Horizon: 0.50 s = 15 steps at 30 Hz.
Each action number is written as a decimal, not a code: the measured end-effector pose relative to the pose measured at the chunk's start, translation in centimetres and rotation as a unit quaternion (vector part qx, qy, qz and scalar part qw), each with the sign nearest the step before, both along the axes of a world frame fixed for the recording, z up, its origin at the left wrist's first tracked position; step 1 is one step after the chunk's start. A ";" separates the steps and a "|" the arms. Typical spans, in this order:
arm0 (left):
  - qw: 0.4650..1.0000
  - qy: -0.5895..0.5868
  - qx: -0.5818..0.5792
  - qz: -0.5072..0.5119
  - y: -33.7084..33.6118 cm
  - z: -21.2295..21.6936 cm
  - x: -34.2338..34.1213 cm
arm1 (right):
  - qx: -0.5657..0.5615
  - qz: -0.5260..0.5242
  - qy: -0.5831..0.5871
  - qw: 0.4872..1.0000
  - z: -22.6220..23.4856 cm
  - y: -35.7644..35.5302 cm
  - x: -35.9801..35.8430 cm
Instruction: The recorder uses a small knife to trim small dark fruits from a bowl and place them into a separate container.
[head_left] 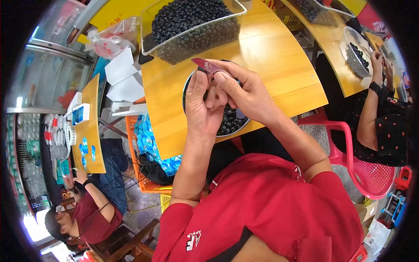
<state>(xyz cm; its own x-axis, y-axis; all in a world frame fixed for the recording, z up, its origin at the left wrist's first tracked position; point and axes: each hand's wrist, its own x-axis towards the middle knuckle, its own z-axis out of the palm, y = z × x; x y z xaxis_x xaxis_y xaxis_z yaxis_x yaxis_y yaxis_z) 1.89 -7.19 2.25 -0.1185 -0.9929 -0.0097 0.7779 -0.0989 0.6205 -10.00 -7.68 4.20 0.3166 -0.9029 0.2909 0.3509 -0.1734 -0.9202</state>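
In front of my chest both hands are raised close together over a bowl of small, dark, round, blueberry-like pieces. My right hand is closed on a small knife, its blade reddish in the light and pointing left. My left hand is pinched shut just under the blade, gripping a small dark piece at its fingertips. My hands hide much of the bowl, which sits at the near edge of the yellow wooden table.
A clear tub heaped with the dark pieces stands at the table's far side. To the left are white cartons and an orange crate of blue packets. One person sits left; another works at the right table, beside a pink chair.
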 end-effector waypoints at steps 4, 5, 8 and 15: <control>0.998 0.058 0.005 -0.020 -0.1 -0.7 0.3 | 0.007 -0.005 0.024 1.000 0.3 -0.3 0.0; 0.998 0.059 0.005 -0.021 -0.2 -0.8 0.3 | 0.017 0.007 0.017 1.000 0.4 -0.4 -0.1; 0.995 0.089 -0.012 -0.040 -0.5 -1.2 0.4 | 0.029 0.023 0.002 0.999 0.5 -0.7 -0.1; 0.980 0.180 -0.040 -0.077 -0.6 -1.1 0.7 | 0.053 0.087 0.007 0.995 1.0 -1.4 -0.8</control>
